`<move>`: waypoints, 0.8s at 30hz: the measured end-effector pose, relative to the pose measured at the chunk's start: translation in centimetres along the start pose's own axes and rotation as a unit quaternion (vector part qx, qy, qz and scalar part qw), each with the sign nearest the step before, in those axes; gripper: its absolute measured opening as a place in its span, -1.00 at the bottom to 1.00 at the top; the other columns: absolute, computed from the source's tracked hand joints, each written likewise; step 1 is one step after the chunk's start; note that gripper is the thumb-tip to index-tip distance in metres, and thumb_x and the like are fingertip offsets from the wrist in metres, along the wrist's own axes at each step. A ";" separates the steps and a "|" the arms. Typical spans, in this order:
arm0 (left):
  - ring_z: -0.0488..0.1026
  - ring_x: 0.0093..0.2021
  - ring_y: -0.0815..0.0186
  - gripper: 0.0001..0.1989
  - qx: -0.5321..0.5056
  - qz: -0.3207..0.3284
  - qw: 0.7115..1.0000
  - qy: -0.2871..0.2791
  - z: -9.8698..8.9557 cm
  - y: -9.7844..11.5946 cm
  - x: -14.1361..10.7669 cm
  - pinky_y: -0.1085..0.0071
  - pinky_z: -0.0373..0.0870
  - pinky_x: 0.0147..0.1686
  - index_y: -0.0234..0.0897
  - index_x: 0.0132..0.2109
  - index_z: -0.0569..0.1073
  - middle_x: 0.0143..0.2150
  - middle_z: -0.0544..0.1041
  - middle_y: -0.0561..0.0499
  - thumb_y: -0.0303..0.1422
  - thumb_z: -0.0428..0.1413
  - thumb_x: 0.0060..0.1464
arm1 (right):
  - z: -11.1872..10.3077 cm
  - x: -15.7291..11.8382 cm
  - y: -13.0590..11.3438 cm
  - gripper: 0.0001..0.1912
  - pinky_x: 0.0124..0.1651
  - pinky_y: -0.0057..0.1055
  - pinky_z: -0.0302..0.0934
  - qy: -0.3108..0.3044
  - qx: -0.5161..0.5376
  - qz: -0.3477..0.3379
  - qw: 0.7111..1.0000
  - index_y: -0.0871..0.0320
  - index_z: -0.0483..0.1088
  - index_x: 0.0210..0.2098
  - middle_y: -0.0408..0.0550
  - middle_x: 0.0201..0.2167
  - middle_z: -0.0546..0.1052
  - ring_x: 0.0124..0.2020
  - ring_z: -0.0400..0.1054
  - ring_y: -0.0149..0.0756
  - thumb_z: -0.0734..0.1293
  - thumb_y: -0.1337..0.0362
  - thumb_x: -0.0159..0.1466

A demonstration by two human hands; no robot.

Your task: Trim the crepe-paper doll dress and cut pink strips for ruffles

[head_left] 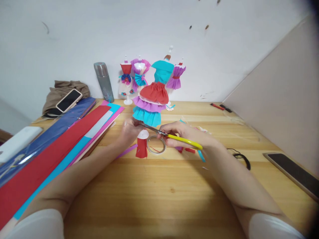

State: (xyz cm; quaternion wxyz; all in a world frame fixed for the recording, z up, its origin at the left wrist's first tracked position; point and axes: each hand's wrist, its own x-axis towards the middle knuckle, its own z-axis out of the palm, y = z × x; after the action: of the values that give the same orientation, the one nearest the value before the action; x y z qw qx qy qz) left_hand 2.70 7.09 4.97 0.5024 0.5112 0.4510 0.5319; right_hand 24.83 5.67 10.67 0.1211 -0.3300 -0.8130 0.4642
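A small dress form (163,74) leans to the right, dressed in a turquoise crepe-paper top over red, purple and turquoise ruffles. My left hand (131,131) is closed at its lower end, just below the turquoise hem; the fingers are partly hidden. My right hand (183,132) grips yellow-handled scissors (184,141), seen edge-on. Their metal blades point left, with the tip beside my left fingertips under the hem. Below the hands lie a roll of tape (156,152) and a red paper dress piece (142,147) with a white top.
Smaller dressed forms (126,79) stand along the wall beside a grey flask (104,83). Long coloured paper sheets (54,149) cover the left side, near a phone (69,100) on brown cloth. Paper scraps (190,150), a black cord (240,156) and another phone (294,172) lie rightward.
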 end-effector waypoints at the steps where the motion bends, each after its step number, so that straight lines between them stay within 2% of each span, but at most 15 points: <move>1: 0.39 -0.48 0.36 -0.86 0.005 -0.002 1.000 0.003 0.0 -0.1 0.0 0.44 0.32 -0.47 -0.33 -0.47 0.53 -0.50 0.53 0.03 -0.41 0.29 -0.29 | -0.2 -0.1 -0.2 -0.61 -0.57 -0.47 -0.04 -0.023 -0.011 -0.003 1.000 0.18 0.40 -0.29 -0.18 -0.46 0.32 -0.53 0.09 -0.45 0.35 -0.07 0.30; 3: 0.36 -0.50 0.37 -0.85 0.025 0.004 1.000 0.015 -0.1 -0.2 0.0 0.44 0.29 -0.49 -0.33 -0.48 0.51 -0.51 0.51 0.03 -0.36 0.29 -0.25 | -0.6 -0.2 -0.5 -0.56 -0.53 -0.47 -0.05 -0.076 -0.042 -0.028 0.996 0.19 0.37 -0.37 -0.21 -0.50 0.25 -0.51 0.07 -0.45 0.38 -0.10 0.26; 5: 0.31 -0.51 0.40 -0.85 0.059 0.027 0.997 0.032 -0.3 -0.3 0.1 0.45 0.27 -0.49 -0.32 -0.48 0.50 -0.53 0.47 0.06 -0.33 0.27 -0.21 | -0.8 -0.2 -0.7 -0.50 -0.46 -0.46 -0.03 -0.117 -0.081 -0.056 0.988 0.21 0.40 -0.37 -0.19 -0.48 0.28 -0.48 0.09 -0.44 0.40 -0.15 0.24; 8: 0.23 -0.51 0.43 -0.85 0.109 0.066 0.990 0.058 -0.7 -0.4 0.2 0.46 0.21 -0.50 -0.30 -0.51 0.43 -0.55 0.39 0.10 -0.34 0.24 -0.16 | -0.5 0.0 -0.9 -0.45 -0.40 -0.43 -0.02 -0.122 -0.158 -0.045 0.979 0.22 0.47 -0.29 -0.13 -0.43 0.39 -0.45 0.16 -0.40 0.37 -0.21 0.25; 11: 0.22 -0.48 0.43 -0.85 0.159 0.097 0.980 0.074 -1.1 -0.4 0.2 0.46 0.18 -0.47 -0.29 -0.52 0.39 -0.54 0.35 0.11 -0.38 0.21 -0.11 | -0.1 0.1 -1.0 -0.48 -0.38 -0.42 -0.05 -0.106 -0.203 -0.030 0.973 0.18 0.49 -0.26 -0.15 -0.45 0.39 -0.45 0.17 -0.38 0.36 -0.21 0.27; 15: 0.17 -0.46 0.43 -0.84 0.222 0.155 0.958 0.094 -1.6 -0.5 0.2 0.46 0.12 -0.44 -0.29 -0.54 0.36 -0.55 0.29 0.13 -0.47 0.16 -0.08 | 0.1 -0.2 -1.2 -0.53 -0.41 -0.40 -0.09 -0.065 -0.154 -0.068 0.984 0.18 0.38 -0.36 -0.21 -0.51 0.26 -0.48 0.05 -0.41 0.35 -0.15 0.29; 17: 0.15 -0.46 0.42 -0.82 0.233 0.171 0.953 0.095 -1.7 -0.4 0.0 0.46 0.10 -0.44 -0.29 -0.57 0.33 -0.56 0.27 0.13 -0.49 0.15 -0.09 | 0.0 -0.4 -1.3 -0.58 -0.39 -0.39 -0.03 -0.050 -0.122 -0.079 0.988 0.18 0.32 -0.37 -0.17 -0.47 0.30 -0.45 0.09 -0.40 0.33 -0.08 0.32; 21: 0.18 -0.45 0.40 -0.80 0.241 0.187 0.948 0.087 -1.6 -0.1 -0.2 0.44 0.11 -0.43 -0.27 -0.57 0.31 -0.57 0.28 0.12 -0.48 0.11 -0.05 | -0.1 -0.4 -1.5 -0.62 -0.31 -0.36 0.13 -0.047 -0.084 -0.089 0.991 0.20 0.37 -0.29 -0.04 -0.36 0.45 -0.36 0.25 -0.30 0.30 -0.04 0.33; 24: 0.17 -0.47 0.40 -0.79 0.240 0.201 0.946 0.088 -1.5 0.0 -0.1 0.43 0.08 -0.43 -0.26 -0.59 0.28 -0.59 0.26 0.12 -0.46 0.11 -0.05 | -0.1 -0.5 -1.6 -0.68 -0.38 -0.38 0.13 -0.044 -0.066 -0.072 0.994 0.17 0.37 -0.28 -0.07 -0.43 0.43 -0.41 0.24 -0.32 0.30 0.02 0.33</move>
State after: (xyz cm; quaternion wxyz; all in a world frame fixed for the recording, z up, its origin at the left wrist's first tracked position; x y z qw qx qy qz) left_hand 1.19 7.02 4.86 0.2057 0.6476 0.4958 0.5408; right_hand 24.53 4.85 12.15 0.0959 -0.2571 -0.8681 0.4136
